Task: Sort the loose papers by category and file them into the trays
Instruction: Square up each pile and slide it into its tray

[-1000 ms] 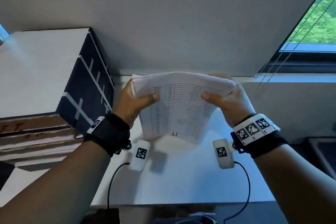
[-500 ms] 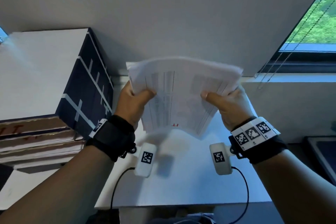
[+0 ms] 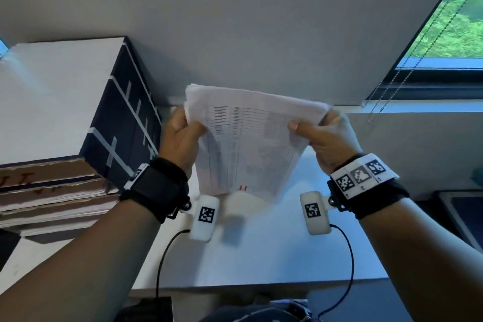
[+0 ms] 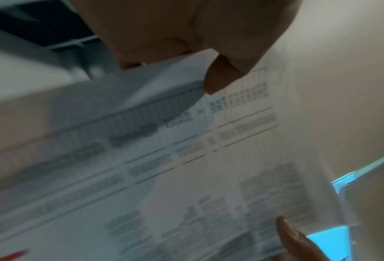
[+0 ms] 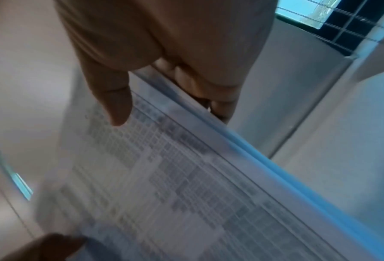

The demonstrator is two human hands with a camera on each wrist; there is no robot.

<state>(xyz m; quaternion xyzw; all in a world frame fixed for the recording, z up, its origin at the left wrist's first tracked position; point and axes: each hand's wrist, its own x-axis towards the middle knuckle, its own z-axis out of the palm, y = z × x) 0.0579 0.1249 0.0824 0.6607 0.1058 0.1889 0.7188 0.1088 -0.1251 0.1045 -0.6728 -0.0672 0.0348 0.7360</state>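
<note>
A sheaf of white printed papers (image 3: 248,144) with tables and a red mark near its lower edge hangs upright above the white desk (image 3: 261,256). My left hand (image 3: 180,136) grips its left edge, thumb on the front sheet. My right hand (image 3: 326,136) grips the right edge the same way. In the left wrist view the papers (image 4: 186,167) fill the frame under the thumb of my left hand (image 4: 220,77). In the right wrist view the papers (image 5: 164,185) are pinched by my right hand (image 5: 164,91), thumb on top and fingers behind. The sheets bow between both hands.
A dark blue box with white stripes (image 3: 125,123) stands at the left on a stack of paper-filled trays or folders (image 3: 52,198). A grey wall rises behind the desk. A window with a bead chain (image 3: 392,86) is at the right. A dark tray edge (image 3: 460,212) shows at far right.
The sheaf rose about half a second ago and has since dropped back toward the desk, still upright between both hands. Both grips are unchanged.
</note>
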